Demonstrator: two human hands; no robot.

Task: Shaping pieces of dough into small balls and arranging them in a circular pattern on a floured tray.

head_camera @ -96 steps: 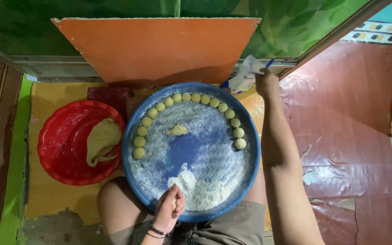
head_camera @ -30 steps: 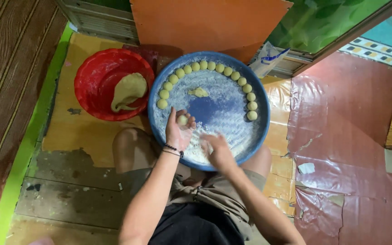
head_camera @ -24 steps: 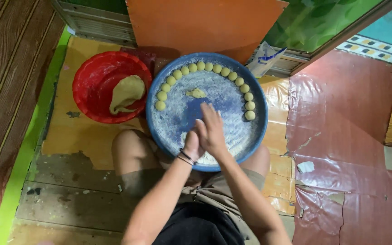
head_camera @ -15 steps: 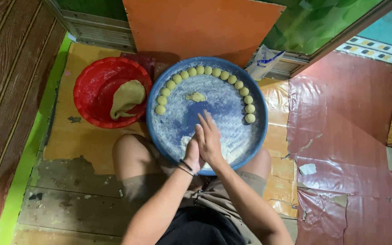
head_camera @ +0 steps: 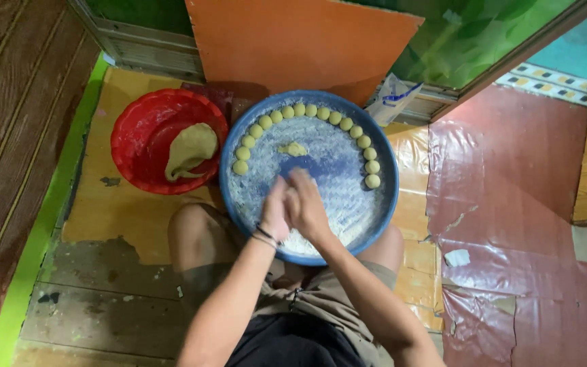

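1. Head view, far left: a red bowl (head_camera: 169, 141) sits on the floor with a lump of dough (head_camera: 191, 149) inside, just beside the blue tray.
2. The blue tray (head_camera: 383, 204) rests on the person's lap, dusted with flour, with a curved row of dough balls (head_camera: 305, 110) along its far rim.
3. The left hand (head_camera: 274, 212) and right hand (head_camera: 307, 207) press together, palm to palm, over the tray; whether they enclose dough cannot be told.
4. A white bag (head_camera: 392, 100) lies behind the tray.
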